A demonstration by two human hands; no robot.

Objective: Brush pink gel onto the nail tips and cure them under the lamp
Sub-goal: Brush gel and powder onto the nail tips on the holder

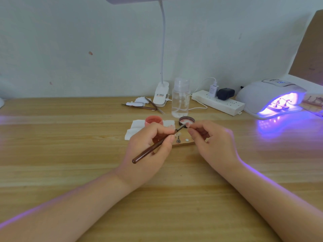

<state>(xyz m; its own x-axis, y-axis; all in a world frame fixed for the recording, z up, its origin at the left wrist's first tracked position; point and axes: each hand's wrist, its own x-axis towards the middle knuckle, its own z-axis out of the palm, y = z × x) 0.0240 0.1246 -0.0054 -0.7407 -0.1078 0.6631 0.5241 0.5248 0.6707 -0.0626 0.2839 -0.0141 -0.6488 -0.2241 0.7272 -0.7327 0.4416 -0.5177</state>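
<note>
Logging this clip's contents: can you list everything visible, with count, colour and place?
table: 1, light wood, spans the view
gel jar: 1, pink, open, on white pads behind left hand
jar lid: 1, dark, centre
brush: 1, brown, in left hand
curing lamp: 1, white, glowing purple, right
clear bottle: 1, centre back
power strip: 1, white, back
clip lamp: 1, white, back
spare brushes: about three, back
left hand: grips brush
right hand: fingers pinch something small

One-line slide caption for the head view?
Left hand brushes gel with the brush onto a nail tip pinched by right hand; curing lamp glows.
</note>
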